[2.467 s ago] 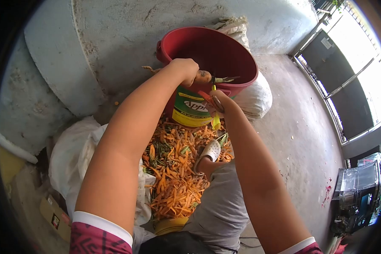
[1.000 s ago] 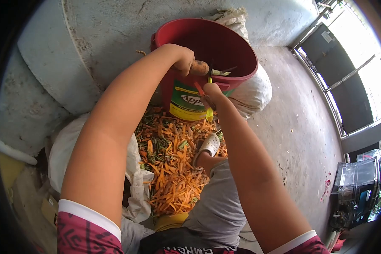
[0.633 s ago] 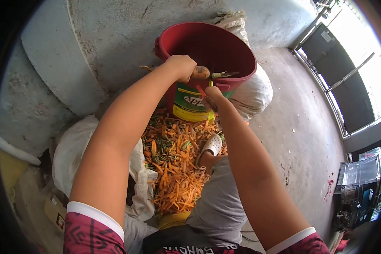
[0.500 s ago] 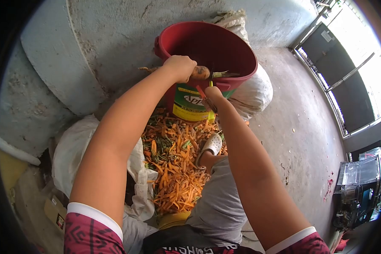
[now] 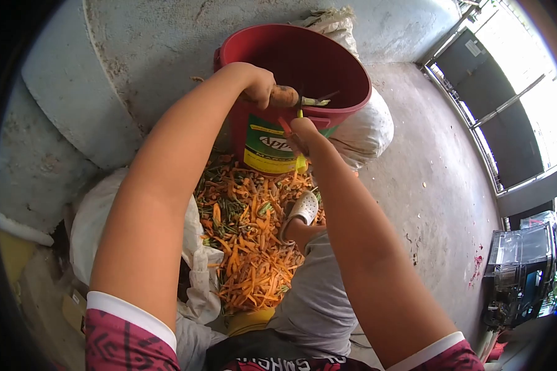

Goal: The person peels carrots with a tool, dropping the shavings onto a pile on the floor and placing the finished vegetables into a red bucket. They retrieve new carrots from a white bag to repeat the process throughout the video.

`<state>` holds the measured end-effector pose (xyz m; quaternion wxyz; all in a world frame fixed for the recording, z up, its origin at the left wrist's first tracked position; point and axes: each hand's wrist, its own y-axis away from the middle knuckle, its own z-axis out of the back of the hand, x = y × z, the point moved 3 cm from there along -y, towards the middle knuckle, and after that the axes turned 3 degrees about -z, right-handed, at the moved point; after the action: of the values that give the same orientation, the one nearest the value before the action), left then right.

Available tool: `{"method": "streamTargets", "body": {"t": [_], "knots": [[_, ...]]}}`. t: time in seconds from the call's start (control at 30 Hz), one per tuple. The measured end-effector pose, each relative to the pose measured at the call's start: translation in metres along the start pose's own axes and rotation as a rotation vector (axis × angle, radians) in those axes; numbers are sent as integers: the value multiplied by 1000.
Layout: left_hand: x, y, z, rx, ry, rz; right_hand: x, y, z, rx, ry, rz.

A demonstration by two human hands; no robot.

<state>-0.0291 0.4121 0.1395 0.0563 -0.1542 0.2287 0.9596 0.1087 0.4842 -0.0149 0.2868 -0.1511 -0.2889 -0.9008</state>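
My left hand [image 5: 257, 85] is wrapped around a large carrot [image 5: 284, 96] held sideways over the near rim of a red tub [image 5: 353, 110]. The carrot's cut green stem end [image 5: 315, 101] points right. My right hand [image 5: 303, 128] is closed on a dark-bladed cutting tool [image 5: 300, 114] with yellow and red-orange parts. Its blade stands upright against the carrot's stem end. Most of the tool's handle is hidden by my fingers.
Orange peelings and green scraps [image 5: 247, 241] cover the floor before the tub, around my white clog [image 5: 304, 207]. A white sack [image 5: 99, 216] stands at left, another sack [image 5: 368, 133] behind the tub. Grey wall [image 5: 167, 49] rises at the back; concrete floor [image 5: 427, 179] spreads right.
The view has shifted slightly, so the tub and hands sit a little further left and up. The carrot and tool remain gripped, the blade still at the stem end.
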Motion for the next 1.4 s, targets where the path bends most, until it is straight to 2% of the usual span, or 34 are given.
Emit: {"method": "streamTargets", "body": {"t": [0.17, 0.23, 0.27, 0.3, 0.37, 0.4, 0.43, 0.5, 0.6, 0.67, 0.77, 0.87, 0.93, 0.97, 1.03, 1.1, 1.13, 1.2, 1.23, 1.27, 1.33, 1.37, 1.4], "knots": [[-6, 7, 0, -42, 12, 1, 38, 63, 14, -145, -813, -399], [-15, 18, -1, -345, -253, -40, 29, 44, 14, 6, -630, -224], [-22, 23, -7, -491, -386, -63, 24, 42, 12, 23, -663, -268], [-29, 27, -15, -624, -432, -1, 41, 65, 18, 38, -695, -313], [-30, 26, -30, -768, -468, 8, 22, 37, 5, -95, -383, -159], [-31, 28, -33, -843, -485, 14, 22, 38, 6, -126, -401, -172], [-33, 35, -33, -754, -412, 33, 32, 50, 11, -157, -419, -183], [-30, 43, -29, -702, -380, -7, 42, 78, 16, -144, -813, -399], [-27, 42, -27, -617, -339, -8, 43, 75, 18, -95, -560, -346], [-23, 38, -26, -585, -328, -15, 16, 29, 1, -74, -442, -303], [-20, 33, -22, -547, -306, -43, 11, 28, 4, -95, -457, -346], [-18, 31, -14, -452, -276, -23, 8, 12, 3, -116, -271, -231], [-13, 22, -12, -401, -276, -31, 12, 15, 2, -117, -323, -231], [-11, 16, -10, -352, -258, -38, 11, 16, 2, -113, -481, -301], [-9, 11, -6, -258, -221, -51, 25, 35, 10, -112, -491, -303], [-12, 11, -3, -228, -169, -48, 39, 50, 18, -115, -194, -160], [-12, 12, 0, -215, -144, -43, 38, 48, 17, -155, -369, -246], [-13, 16, -2, -273, -227, -64, 36, 46, 9, -228, -729, -421], [-14, 18, -4, -301, -271, -77, 37, 46, 12, -206, -540, -364], [-16, 21, -5, -433, -316, -51, 36, 47, 16, -185, -351, -307], [-25, 32, -16, -699, -398, -1, 30, 41, 12, -214, -357, -317], [-29, 34, -23, -808, -477, 52, 25, 31, 2, -265, -552, -380], [-28, 34, -29, -821, -459, 34, 24, 28, 0, -288, -629, -393]]}}
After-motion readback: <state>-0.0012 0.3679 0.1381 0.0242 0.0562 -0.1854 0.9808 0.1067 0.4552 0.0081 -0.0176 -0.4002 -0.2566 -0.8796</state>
